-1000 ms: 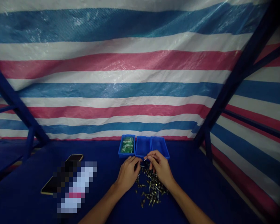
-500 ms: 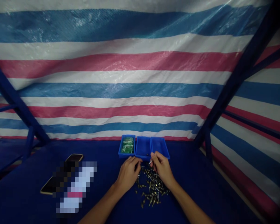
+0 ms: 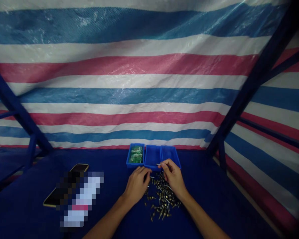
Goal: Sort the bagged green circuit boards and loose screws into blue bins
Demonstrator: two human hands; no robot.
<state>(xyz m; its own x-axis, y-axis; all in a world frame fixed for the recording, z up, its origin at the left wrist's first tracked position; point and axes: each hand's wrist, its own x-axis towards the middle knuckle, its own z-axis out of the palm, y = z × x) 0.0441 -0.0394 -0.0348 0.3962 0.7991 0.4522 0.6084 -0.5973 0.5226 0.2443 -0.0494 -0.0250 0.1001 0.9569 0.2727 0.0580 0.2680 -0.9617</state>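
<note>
One pin [image 3: 158,164] (any lettering unreadable) in right fingers [image 3: 165,166]

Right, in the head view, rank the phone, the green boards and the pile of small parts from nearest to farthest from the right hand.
1. Pile of small parts: right beside the right hand, mostly to its left and nearer the person.
2. Green boards: farther left and forward, in the leftmost bin.
3. Phone: far left, past the left hand.

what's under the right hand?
Loose small metal pieces lie on the blue tabletop beside the right hand; whatever sits directly beneath it is covered.
</note>
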